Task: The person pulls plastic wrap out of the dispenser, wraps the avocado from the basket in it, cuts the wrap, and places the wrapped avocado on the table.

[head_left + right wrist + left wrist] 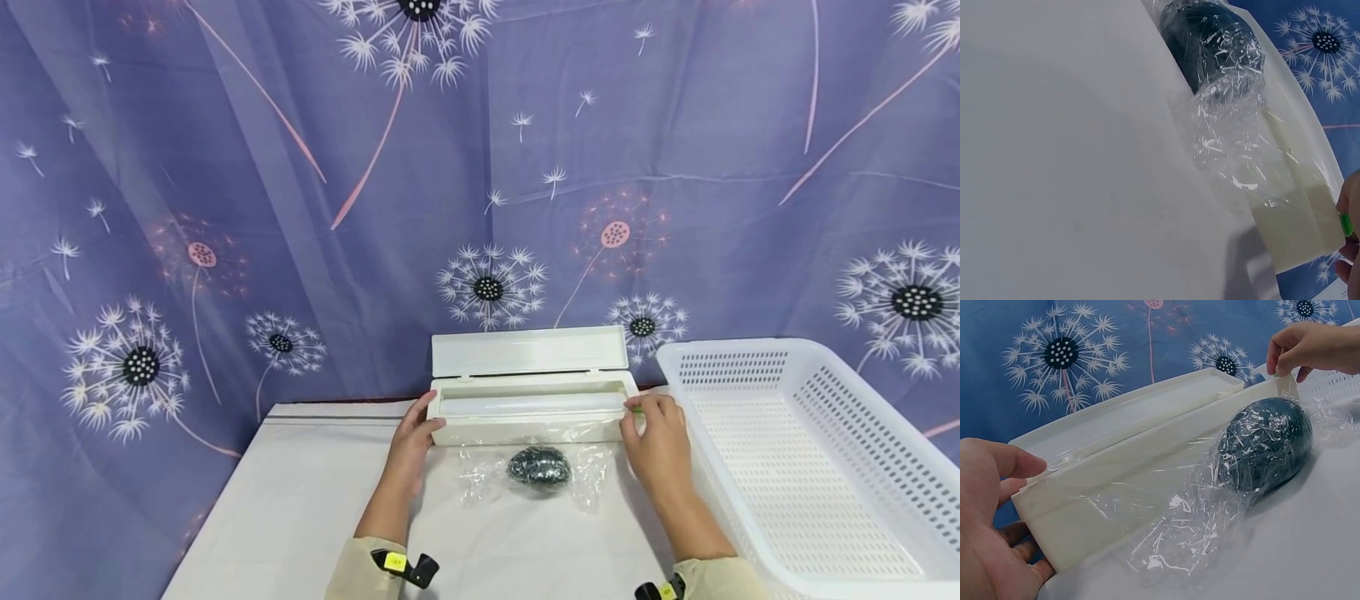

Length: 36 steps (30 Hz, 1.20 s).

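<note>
A white cling film dispenser box (pixel 528 433) lies on the table with its hinged lid (pixel 528 353) raised and a film roll (pixel 532 406) inside. At its left end my left hand (pixel 408 442) grips the box, thumb near the top edge and fingers around the end. My right hand (pixel 660 442) pinches a small green piece (pixel 1347 225) at the right end, probably the slider cutter. In front of the box rests a dark green, egg-shaped thing (pixel 538 467) covered in clear film (pixel 1179 534), which stretches to the box's front. Its kind is hidden by the wrap.
A white perforated plastic basket (pixel 795 483) stands right of the box, close to my right hand. White cloth (pixel 300 492) covers the table. Behind it hangs a blue-purple curtain (pixel 375 275) with dandelion prints, close to the raised lid.
</note>
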Available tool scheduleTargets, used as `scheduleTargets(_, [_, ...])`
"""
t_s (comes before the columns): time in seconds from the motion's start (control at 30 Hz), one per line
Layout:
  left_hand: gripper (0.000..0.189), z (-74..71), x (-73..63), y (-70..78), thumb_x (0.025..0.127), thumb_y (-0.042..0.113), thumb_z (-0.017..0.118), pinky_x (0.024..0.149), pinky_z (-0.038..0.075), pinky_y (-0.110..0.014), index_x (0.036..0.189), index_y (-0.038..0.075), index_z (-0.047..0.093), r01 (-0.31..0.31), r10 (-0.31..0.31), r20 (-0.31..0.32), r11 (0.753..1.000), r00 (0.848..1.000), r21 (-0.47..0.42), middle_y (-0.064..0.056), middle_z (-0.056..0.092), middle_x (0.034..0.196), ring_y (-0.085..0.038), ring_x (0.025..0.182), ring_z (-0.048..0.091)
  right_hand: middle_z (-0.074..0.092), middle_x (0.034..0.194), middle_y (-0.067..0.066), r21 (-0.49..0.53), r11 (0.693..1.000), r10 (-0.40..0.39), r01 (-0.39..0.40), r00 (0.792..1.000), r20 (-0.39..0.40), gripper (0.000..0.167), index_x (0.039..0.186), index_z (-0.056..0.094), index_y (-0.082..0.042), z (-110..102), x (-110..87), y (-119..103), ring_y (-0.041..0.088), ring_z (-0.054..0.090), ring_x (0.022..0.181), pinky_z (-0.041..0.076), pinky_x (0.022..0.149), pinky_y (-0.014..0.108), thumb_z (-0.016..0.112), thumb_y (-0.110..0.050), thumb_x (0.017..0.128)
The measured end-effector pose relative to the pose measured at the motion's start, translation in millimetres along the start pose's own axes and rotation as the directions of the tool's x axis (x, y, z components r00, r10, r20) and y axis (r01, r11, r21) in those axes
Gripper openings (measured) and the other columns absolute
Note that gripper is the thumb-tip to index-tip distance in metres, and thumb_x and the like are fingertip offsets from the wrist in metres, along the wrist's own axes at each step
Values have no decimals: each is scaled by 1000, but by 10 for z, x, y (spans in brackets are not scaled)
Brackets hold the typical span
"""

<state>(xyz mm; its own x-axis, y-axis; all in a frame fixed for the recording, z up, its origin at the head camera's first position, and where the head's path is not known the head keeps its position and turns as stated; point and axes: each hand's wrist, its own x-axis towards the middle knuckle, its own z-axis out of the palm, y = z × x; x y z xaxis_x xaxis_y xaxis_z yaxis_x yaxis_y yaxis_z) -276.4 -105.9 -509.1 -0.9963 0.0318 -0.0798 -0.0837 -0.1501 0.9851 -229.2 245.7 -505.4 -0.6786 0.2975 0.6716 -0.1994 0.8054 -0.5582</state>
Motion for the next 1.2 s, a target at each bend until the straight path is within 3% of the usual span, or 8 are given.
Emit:
scheduleTargets(0.33, [57, 53, 10, 20, 97, 12, 59, 114, 34, -39, 152, 14, 46, -3, 3, -29, 1000, 1000, -18, -8, 29, 166, -29, 148, 36, 64, 109, 17, 102, 986, -140, 130, 986, 96, 17, 99, 69, -3, -35, 23, -300, 40, 56, 105, 40, 94, 54, 70, -2, 83])
scheduleTargets(0.5, [57, 115, -39, 64, 97, 19, 61, 116, 34, -50, 152, 18, 46, -52, 71, -120, 987, 990, 152, -11, 29, 164, -37, 145, 34, 66, 105, 11, 141, 969, -229, 203, 952, 203, 17, 99, 69, -7, -61, 5, -461, 33, 60, 102, 46, 90, 49, 73, -4, 83])
scheduleTargets(0.6, [54, 150, -82, 103, 96, 19, 62, 116, 33, -54, 148, 18, 50, -128, 182, -184, 954, 966, 272, -11, 33, 160, -37, 142, 35, 66, 106, 8, 152, 967, -239, 204, 934, 265, 17, 101, 69, -8, -74, -17, -510, 31, 61, 105, 48, 91, 48, 74, -6, 85])
scheduleTargets(0.77, [39, 217, -150, 205, 92, 11, 65, 114, 33, -49, 131, 10, 63, -290, 391, -255, 889, 885, 354, -9, 50, 142, -27, 137, 43, 66, 108, 4, 166, 963, -258, 212, 903, 343, 19, 106, 70, -10, -98, -43, -566, 28, 62, 108, 51, 91, 48, 75, -11, 87])
scheduleTargets(0.83, [31, 249, -171, 247, 90, 7, 66, 104, 40, -42, 121, 8, 68, -329, 424, -262, 882, 867, 339, -9, 59, 129, -24, 124, 52, 66, 109, 2, 171, 963, -260, 210, 892, 370, 19, 106, 69, -11, -107, -46, -588, 27, 63, 109, 52, 92, 48, 75, -13, 88])
scheduleTargets(1.03, [19, 373, -233, 316, 87, -1, 66, 81, 46, -21, 103, 6, 73, -353, 391, -89, 892, 916, 283, -13, 71, 102, -12, 94, 62, 66, 110, -2, 192, 967, -241, 168, 849, 470, 25, 110, 69, -13, -142, -65, -665, 23, 65, 108, 54, 94, 47, 77, -15, 87])
scheduleTargets(1.1, [20, 417, -266, 314, 88, -1, 67, 81, 48, -21, 104, 7, 73, -363, 377, 21, 873, 926, 325, -12, 72, 103, -11, 93, 63, 65, 110, -2, 193, 968, -236, 158, 832, 502, 27, 111, 69, -14, -150, -80, -690, 23, 66, 106, 55, 94, 46, 79, -16, 86])
scheduleTargets(1.2, [22, 486, -321, 290, 89, 2, 69, 84, 51, -25, 110, 8, 73, -403, 357, 187, 817, 915, 413, -7, 72, 105, -14, 96, 65, 64, 111, -3, 188, 970, -233, 154, 807, 542, 29, 111, 69, -14, -152, -106, -711, 23, 66, 105, 55, 92, 46, 80, -19, 85])
